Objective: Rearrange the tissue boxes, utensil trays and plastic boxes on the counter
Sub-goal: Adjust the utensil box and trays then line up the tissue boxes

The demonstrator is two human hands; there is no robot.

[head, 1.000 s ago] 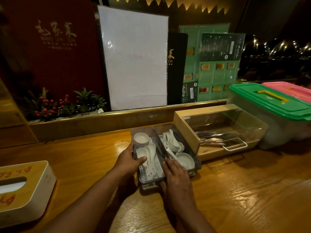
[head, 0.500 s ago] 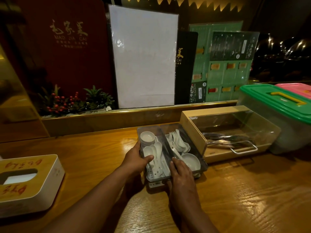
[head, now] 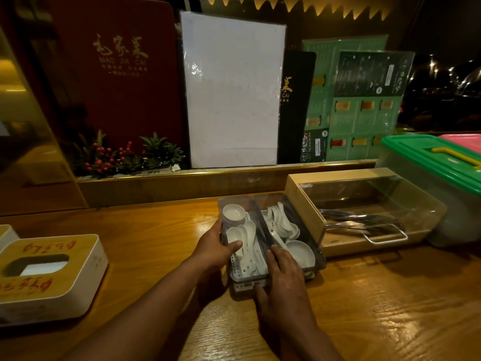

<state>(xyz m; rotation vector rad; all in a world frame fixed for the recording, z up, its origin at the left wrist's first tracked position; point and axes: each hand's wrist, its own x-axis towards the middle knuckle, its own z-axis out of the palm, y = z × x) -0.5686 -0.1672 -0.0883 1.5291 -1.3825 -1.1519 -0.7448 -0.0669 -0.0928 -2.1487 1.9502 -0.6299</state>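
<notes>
Two narrow grey utensil trays with white spoons and small bowls stand side by side on the wooden counter (head: pixel 390 308). My left hand (head: pixel 216 250) grips the left tray (head: pixel 235 204) at its left wall, thumb over the rim. My right hand (head: pixel 282 280) holds the near end between the left tray and the right tray (head: pixel 291 204). A wooden cutlery box with a clear lid (head: pixel 364 201) sits just right of the trays. A white tissue box with a wooden top (head: pixel 52 272) lies at the far left. A green-lidded plastic box (head: pixel 437 162) stands at the right.
A pink-lidded box (head: pixel 466 138) shows behind the green one. Menus, a white board (head: pixel 231 89) and a small plant with red berries (head: pixel 122 157) line the raised ledge behind the counter. Another white box edge (head: pixel 6 234) peeks in at far left.
The view has shifted left, so everything sits further right in the frame. Both hands keep their grip on the trays, which stay beside the cutlery box.
</notes>
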